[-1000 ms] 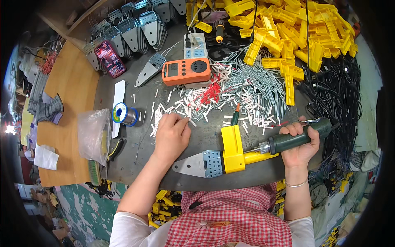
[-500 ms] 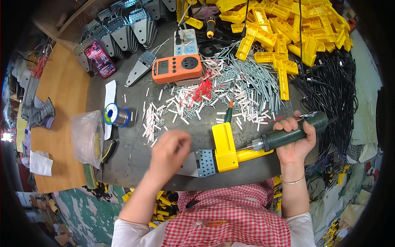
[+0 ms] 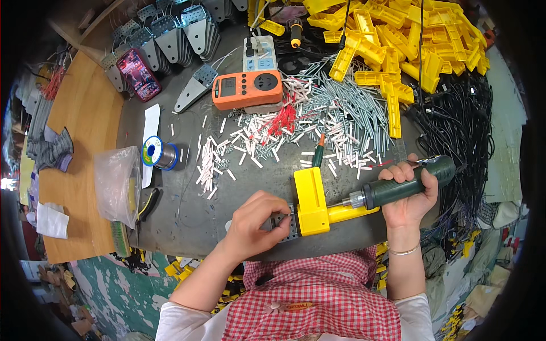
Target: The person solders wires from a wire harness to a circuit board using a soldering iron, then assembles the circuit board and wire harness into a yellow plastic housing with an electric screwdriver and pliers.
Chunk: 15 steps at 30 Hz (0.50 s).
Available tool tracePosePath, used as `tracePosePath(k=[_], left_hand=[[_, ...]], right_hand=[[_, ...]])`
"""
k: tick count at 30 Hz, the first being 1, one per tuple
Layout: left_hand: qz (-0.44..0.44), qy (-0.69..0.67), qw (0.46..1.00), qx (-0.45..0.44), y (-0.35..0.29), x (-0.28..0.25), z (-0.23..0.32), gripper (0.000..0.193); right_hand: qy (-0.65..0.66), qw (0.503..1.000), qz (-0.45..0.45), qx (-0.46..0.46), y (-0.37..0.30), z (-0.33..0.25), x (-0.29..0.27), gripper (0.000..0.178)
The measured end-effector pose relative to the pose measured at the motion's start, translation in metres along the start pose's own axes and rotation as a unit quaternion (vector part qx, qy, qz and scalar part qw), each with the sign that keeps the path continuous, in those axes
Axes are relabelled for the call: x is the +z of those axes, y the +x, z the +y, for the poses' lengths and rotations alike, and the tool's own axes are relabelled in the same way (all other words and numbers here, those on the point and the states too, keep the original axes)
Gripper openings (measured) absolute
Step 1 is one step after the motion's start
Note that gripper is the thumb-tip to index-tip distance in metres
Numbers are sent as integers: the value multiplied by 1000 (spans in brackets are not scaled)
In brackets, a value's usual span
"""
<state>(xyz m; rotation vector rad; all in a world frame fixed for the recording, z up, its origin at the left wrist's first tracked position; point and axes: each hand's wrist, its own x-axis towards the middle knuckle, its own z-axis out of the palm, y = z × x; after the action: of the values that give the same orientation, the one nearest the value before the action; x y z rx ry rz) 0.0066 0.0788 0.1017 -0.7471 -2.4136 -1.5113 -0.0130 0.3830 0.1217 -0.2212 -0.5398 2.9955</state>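
Observation:
My right hand [image 3: 410, 196] is wrapped round a dark green electric screwdriver [image 3: 389, 190], lying nearly level. The screwdriver's metal tip reaches the right side of a yellow T-shaped plastic handle [image 3: 311, 199] near the table's front. A grey perforated metal plate [image 3: 293, 231] joins the handle's left side. My left hand [image 3: 256, 224] lies over that plate, thumb and forefinger pinched together close to the handle. Whatever small piece they hold is too small to name. Much of the plate is hidden under this hand.
Loose screws [image 3: 355, 99] and white sleeves [image 3: 210, 167] cover the middle. Behind them stands an orange meter [image 3: 246, 90]. Yellow handles [image 3: 392, 34] and black cables [image 3: 460, 131] are heaped at right. A solder spool [image 3: 160, 153] and pliers [image 3: 149, 206] lie left.
My left hand has moved right and slightly down, from above the plate to the handle's left side, its fingers now pinched there. My right hand and the screwdriver stay nearly still.

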Motion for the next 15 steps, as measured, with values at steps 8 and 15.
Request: tracePosePath(k=[8, 15], left_hand=[[-10, -12, 1000, -17, 1, 1, -1, 29], [-6, -24, 1000, -13, 1, 2, -1, 28]], right_hand=[[5, 1000, -23, -3, 0, 2, -4, 30], [5, 1000, -23, -4, 1, 2, -2, 29]])
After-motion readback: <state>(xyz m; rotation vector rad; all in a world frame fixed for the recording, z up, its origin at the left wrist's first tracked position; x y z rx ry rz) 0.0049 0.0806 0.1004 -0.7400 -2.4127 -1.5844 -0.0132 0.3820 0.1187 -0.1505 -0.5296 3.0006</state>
